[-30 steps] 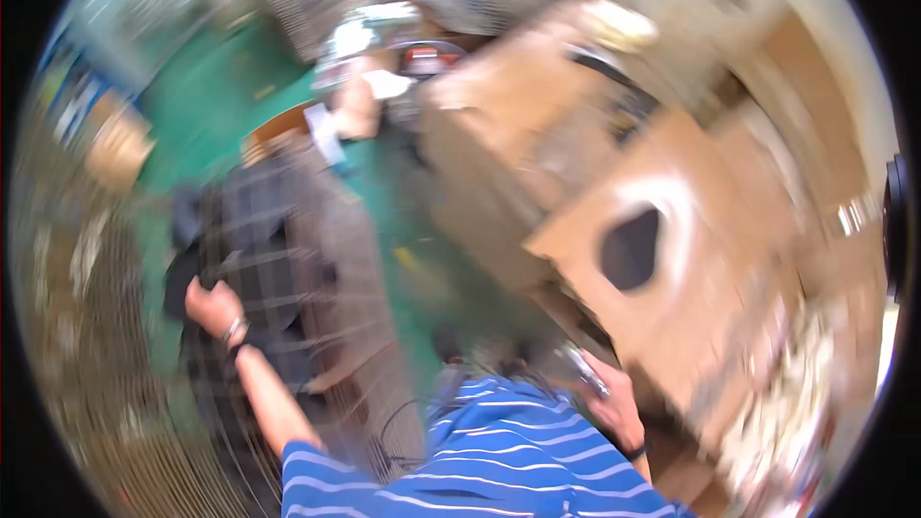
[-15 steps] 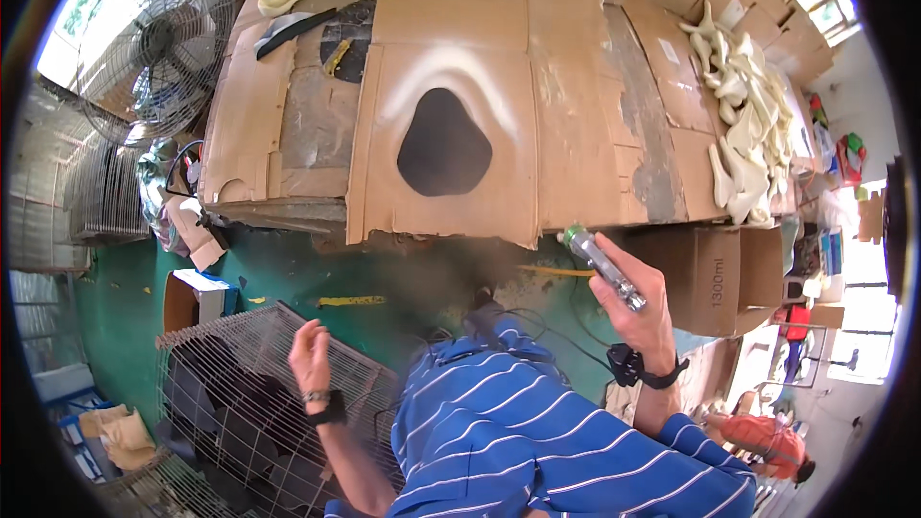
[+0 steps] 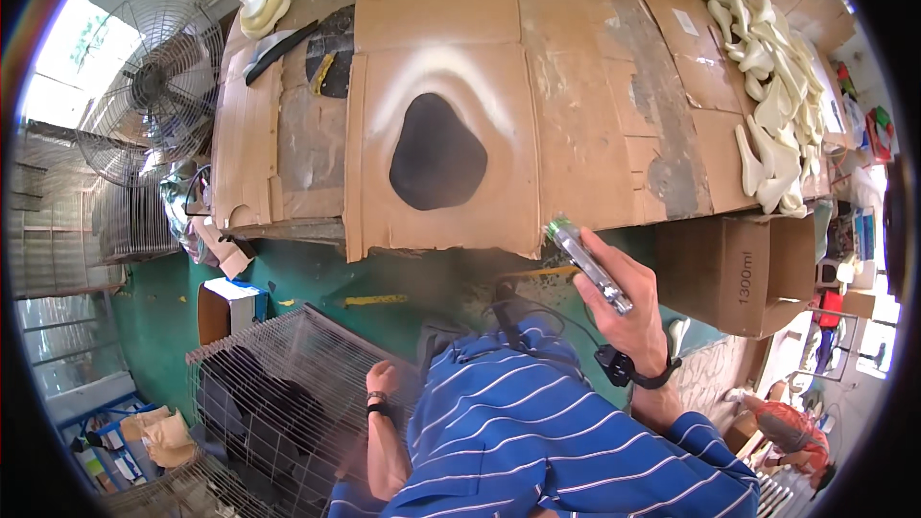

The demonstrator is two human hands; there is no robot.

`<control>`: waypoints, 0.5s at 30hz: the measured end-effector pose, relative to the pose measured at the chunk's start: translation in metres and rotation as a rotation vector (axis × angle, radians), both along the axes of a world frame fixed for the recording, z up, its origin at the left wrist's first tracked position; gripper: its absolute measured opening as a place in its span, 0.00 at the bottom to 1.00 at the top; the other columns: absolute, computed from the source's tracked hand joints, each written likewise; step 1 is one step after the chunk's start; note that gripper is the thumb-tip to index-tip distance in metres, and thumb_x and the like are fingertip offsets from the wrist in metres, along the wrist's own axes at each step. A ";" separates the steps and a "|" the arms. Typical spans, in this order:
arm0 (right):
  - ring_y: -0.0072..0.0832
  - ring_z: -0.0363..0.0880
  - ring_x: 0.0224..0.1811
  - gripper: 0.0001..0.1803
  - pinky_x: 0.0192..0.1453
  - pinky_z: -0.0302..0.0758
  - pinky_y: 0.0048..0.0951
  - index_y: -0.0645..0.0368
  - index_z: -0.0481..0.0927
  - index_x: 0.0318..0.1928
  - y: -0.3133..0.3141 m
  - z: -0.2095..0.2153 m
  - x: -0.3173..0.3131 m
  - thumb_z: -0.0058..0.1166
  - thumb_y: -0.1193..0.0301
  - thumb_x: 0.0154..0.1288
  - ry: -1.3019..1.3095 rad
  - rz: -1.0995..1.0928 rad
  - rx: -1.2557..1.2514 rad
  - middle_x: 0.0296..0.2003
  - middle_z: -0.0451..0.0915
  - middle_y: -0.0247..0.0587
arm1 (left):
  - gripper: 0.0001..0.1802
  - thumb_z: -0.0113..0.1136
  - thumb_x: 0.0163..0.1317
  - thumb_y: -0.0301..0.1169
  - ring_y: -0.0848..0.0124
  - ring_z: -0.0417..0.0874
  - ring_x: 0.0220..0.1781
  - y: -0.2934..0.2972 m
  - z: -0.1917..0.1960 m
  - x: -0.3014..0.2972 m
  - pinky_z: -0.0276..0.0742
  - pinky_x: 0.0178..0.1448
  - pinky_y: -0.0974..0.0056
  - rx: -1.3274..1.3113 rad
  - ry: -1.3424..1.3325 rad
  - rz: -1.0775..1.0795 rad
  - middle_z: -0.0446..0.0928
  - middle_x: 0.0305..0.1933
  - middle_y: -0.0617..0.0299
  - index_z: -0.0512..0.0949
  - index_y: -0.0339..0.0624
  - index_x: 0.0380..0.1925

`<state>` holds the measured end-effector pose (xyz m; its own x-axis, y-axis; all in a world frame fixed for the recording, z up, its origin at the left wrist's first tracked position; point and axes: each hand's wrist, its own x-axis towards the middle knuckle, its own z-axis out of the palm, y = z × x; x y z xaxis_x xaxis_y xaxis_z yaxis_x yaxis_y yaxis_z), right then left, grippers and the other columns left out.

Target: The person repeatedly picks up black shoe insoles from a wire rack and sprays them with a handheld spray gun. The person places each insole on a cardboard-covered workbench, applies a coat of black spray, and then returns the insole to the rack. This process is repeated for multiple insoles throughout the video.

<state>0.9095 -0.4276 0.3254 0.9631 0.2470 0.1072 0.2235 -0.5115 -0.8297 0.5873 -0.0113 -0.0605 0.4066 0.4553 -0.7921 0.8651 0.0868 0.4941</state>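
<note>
My right hand (image 3: pixel 625 302) is closed round a slim silver tool (image 3: pixel 593 269) with a green tip. Its exact kind is not plain; the tip points up and left, near the bench's front edge. Beyond it, a dark, rounded triangular pad (image 3: pixel 437 153) lies flat on a cardboard sheet (image 3: pixel 508 206). A white, arch-shaped smear marks the cardboard round the pad's far end. My left hand (image 3: pixel 382 379) hangs low beside my striped shirt, above a wire cage (image 3: pixel 307 355), its fingers curled in with nothing visible in them.
Cream, saddle-shaped pieces (image 3: pixel 767 86) are heaped at the bench's right. A wire fan (image 3: pixel 149 86) stands at the left, near a long black piece (image 3: pixel 281 53). A cardboard box (image 3: pixel 705 273) sits under the bench's right side. Another person (image 3: pixel 791 436) is at the lower right.
My left hand has swung right, closer to my body, and its fingers are more curled. My right hand with the silver tool has shifted slightly left and down. The pad stays on the cardboard.
</note>
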 end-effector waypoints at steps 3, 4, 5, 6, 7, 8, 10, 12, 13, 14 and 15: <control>0.47 0.86 0.41 0.32 0.46 0.80 0.34 0.64 0.76 0.65 -0.020 -0.002 -0.003 0.65 0.84 0.57 0.104 0.013 -0.035 0.44 0.84 0.55 | 0.19 0.61 0.67 0.30 0.55 0.89 0.39 -0.006 -0.021 -0.029 0.87 0.40 0.49 -0.224 0.052 0.216 0.85 0.45 0.51 0.78 0.36 0.57; 0.47 0.86 0.41 0.33 0.46 0.80 0.34 0.63 0.76 0.65 -0.024 -0.002 -0.005 0.65 0.84 0.57 0.141 0.027 -0.057 0.44 0.84 0.55 | 0.19 0.61 0.68 0.29 0.54 0.89 0.39 -0.009 -0.025 -0.034 0.87 0.39 0.49 -0.256 0.071 0.241 0.84 0.45 0.51 0.77 0.36 0.57; 0.48 0.86 0.42 0.33 0.47 0.80 0.34 0.63 0.76 0.65 -0.025 -0.003 -0.009 0.65 0.83 0.57 0.179 0.039 -0.080 0.44 0.84 0.55 | 0.19 0.60 0.69 0.29 0.54 0.89 0.38 -0.011 -0.028 -0.039 0.88 0.38 0.48 -0.290 0.092 0.264 0.84 0.45 0.51 0.76 0.36 0.58; 0.49 0.86 0.43 0.33 0.48 0.80 0.35 0.63 0.76 0.65 -0.028 -0.005 -0.015 0.66 0.83 0.56 0.155 0.060 -0.087 0.44 0.84 0.55 | 0.19 0.59 0.70 0.28 0.55 0.89 0.38 -0.011 -0.033 -0.033 0.87 0.37 0.49 -0.278 0.102 0.245 0.84 0.43 0.52 0.75 0.36 0.59; 0.49 0.85 0.43 0.34 0.48 0.80 0.36 0.62 0.76 0.65 -0.025 0.002 -0.015 0.66 0.83 0.55 0.198 0.100 -0.081 0.44 0.84 0.55 | 0.19 0.59 0.70 0.29 0.54 0.89 0.39 0.000 -0.050 -0.043 0.87 0.38 0.49 -0.251 0.034 0.081 0.84 0.43 0.52 0.75 0.37 0.59; 0.50 0.85 0.44 0.34 0.48 0.80 0.36 0.62 0.76 0.65 -0.023 0.004 -0.012 0.66 0.83 0.55 0.224 0.130 -0.060 0.45 0.84 0.54 | 0.19 0.59 0.70 0.29 0.54 0.88 0.40 0.012 -0.067 -0.052 0.87 0.39 0.49 -0.223 -0.031 -0.086 0.85 0.43 0.51 0.75 0.37 0.59; 0.50 0.85 0.44 0.35 0.48 0.80 0.36 0.61 0.76 0.66 -0.009 0.006 -0.019 0.66 0.83 0.55 0.244 0.131 -0.035 0.45 0.84 0.54 | 0.18 0.60 0.68 0.28 0.56 0.88 0.41 0.029 -0.082 -0.028 0.87 0.41 0.52 -0.123 -0.078 -0.283 0.85 0.42 0.51 0.77 0.37 0.57; 0.50 0.85 0.44 0.35 0.48 0.80 0.37 0.61 0.75 0.66 0.010 0.010 -0.012 0.66 0.83 0.54 0.219 0.171 0.002 0.45 0.84 0.54 | 0.19 0.60 0.66 0.27 0.58 0.88 0.42 0.059 -0.092 -0.013 0.86 0.42 0.54 0.159 -0.210 -0.641 0.85 0.42 0.52 0.78 0.36 0.57; 0.50 0.85 0.44 0.35 0.48 0.80 0.37 0.61 0.75 0.66 0.014 0.011 -0.008 0.66 0.83 0.55 0.185 0.130 0.002 0.45 0.84 0.54 | 0.20 0.61 0.66 0.27 0.59 0.88 0.41 0.065 -0.094 0.006 0.86 0.42 0.56 0.133 -0.236 -0.573 0.85 0.42 0.52 0.78 0.36 0.57; 0.49 0.85 0.44 0.35 0.48 0.80 0.36 0.62 0.75 0.66 0.018 0.012 -0.006 0.66 0.83 0.55 0.154 0.108 0.015 0.45 0.84 0.54 | 0.21 0.61 0.66 0.27 0.61 0.88 0.41 0.073 -0.096 0.018 0.86 0.42 0.57 0.124 -0.264 -0.489 0.85 0.43 0.52 0.77 0.36 0.58; 0.49 0.85 0.43 0.35 0.48 0.80 0.36 0.62 0.75 0.66 0.024 0.010 -0.006 0.65 0.83 0.55 0.119 0.080 0.020 0.45 0.84 0.54 | 0.22 0.61 0.66 0.28 0.62 0.88 0.41 0.078 -0.089 0.044 0.85 0.41 0.59 -0.121 -0.195 -0.044 0.85 0.43 0.53 0.77 0.36 0.59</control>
